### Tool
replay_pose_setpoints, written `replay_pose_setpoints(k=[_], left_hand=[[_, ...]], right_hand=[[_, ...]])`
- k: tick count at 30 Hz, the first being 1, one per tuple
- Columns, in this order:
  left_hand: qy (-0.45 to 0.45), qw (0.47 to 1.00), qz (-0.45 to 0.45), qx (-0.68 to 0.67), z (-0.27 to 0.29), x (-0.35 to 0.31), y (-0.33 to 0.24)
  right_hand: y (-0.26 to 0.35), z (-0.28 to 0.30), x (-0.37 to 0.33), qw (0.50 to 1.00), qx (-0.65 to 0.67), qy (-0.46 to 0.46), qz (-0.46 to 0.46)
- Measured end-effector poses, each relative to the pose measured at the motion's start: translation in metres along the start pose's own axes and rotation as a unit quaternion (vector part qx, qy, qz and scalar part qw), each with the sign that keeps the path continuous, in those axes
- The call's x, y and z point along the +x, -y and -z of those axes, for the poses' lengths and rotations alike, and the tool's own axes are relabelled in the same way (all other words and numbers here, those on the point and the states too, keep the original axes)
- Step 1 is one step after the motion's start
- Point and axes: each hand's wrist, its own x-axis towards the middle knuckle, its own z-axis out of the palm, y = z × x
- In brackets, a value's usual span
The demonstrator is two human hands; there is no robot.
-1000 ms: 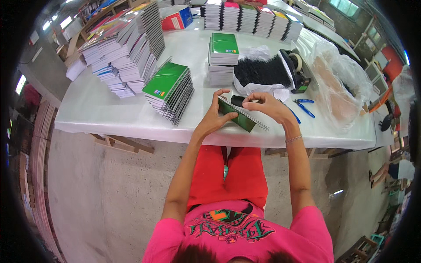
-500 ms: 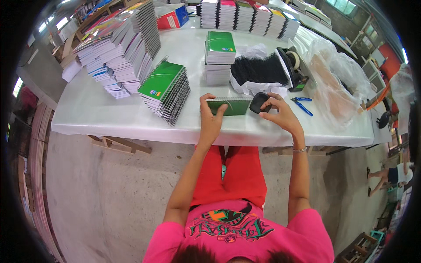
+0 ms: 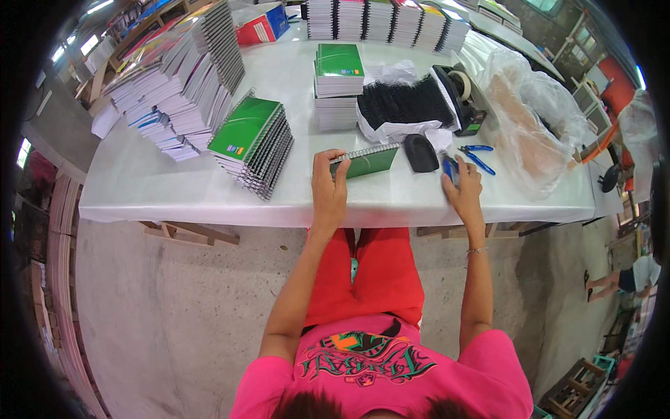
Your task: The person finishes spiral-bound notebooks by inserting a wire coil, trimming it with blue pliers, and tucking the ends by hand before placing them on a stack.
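A green spiral notebook (image 3: 373,162) is tilted up on its edge, its wire coil along the top. My left hand (image 3: 329,190) is closed around its left end. My right hand (image 3: 463,187) has its fingers round a small blue-handled tool (image 3: 449,167), partly hidden by them, which looks like pliers. Beside that hand lies a pair of blue cutters (image 3: 479,160) on the table. A black, rounded, shallow piece (image 3: 421,153) rests between the notebook and my right hand.
Green spiral notebooks form a leaning pile (image 3: 257,143) at left, in front of a taller stack (image 3: 174,87). Another green-topped stack (image 3: 338,87) stands mid-table. Black coils (image 3: 405,101) lie on white paper beside a tape dispenser (image 3: 464,101). Clear plastic bags (image 3: 534,122) cover the right side.
My right hand has let go of the black piece, now lying on the table, and moved right and down to the blue-handled tool. The notebook has tilted, its right end higher.
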Motion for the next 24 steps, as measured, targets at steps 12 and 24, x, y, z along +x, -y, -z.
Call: replay_pose_setpoints(k=[12,24], left_hand=[[0.053,0.994,0.094,-0.027,0.019,0.008,-0.011],[0.084,0.987,0.122,-0.059,0.019,0.001,-0.02]], right_hand=[[0.135,0.036,-0.025,0.956,0.289,-0.03,0.042],[0.174,0.021,-0.051,0.938,0.326,0.004,0.121]])
